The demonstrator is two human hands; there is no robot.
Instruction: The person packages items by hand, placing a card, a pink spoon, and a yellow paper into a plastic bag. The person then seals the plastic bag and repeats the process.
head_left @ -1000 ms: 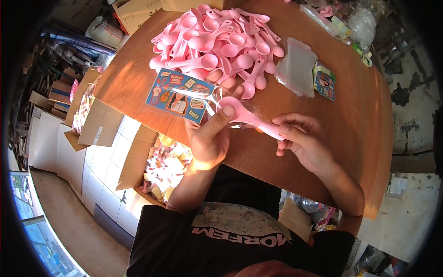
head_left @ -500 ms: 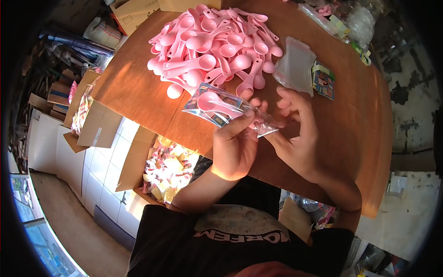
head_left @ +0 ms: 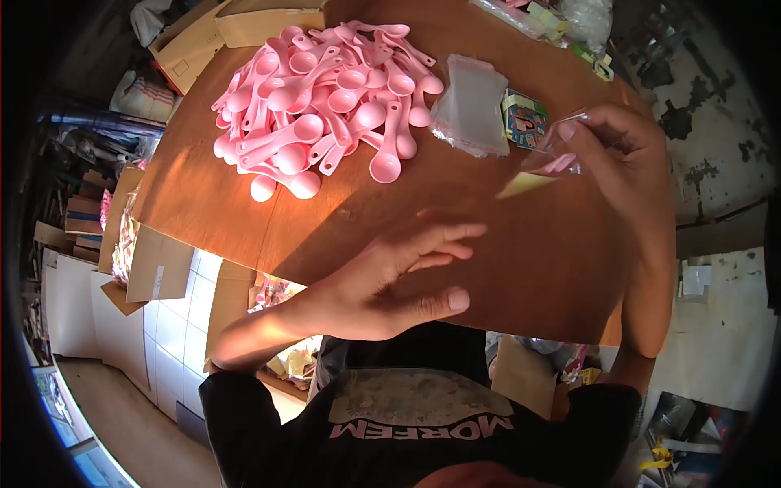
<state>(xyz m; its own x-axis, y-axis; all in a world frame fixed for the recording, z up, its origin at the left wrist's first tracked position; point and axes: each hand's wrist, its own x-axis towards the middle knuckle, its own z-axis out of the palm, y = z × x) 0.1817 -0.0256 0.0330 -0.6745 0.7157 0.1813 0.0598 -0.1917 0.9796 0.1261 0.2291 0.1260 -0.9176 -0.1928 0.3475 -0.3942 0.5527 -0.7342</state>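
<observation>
My right hand [head_left: 622, 150] pinches the top of a clear plastic packet [head_left: 561, 150] at the table's right side. Something pink and something yellowish show through the packet, partly blurred. My left hand [head_left: 399, 281] is over the near part of the wooden table [head_left: 504, 252], fingers apart, holding nothing. Beyond it lies a large pile of pink measuring spoons [head_left: 325, 98]. A stack of clear plastic bags [head_left: 472, 106] lies right of the pile, with a small stack of printed cards [head_left: 525, 120] beside it, close to the packet.
Below the table's near-left edge stands an open carton [head_left: 232, 301] with packets inside. Another filled carton [head_left: 159, 260] is farther left. An empty-looking carton [head_left: 268, 24] touches the far edge. Plastic wrapping [head_left: 586, 20] lies at the far right.
The packet has gone from my left hand and is now in my right hand, farther right. My left hand has opened and moved down. The whole view has shifted, with the spoons now farther left.
</observation>
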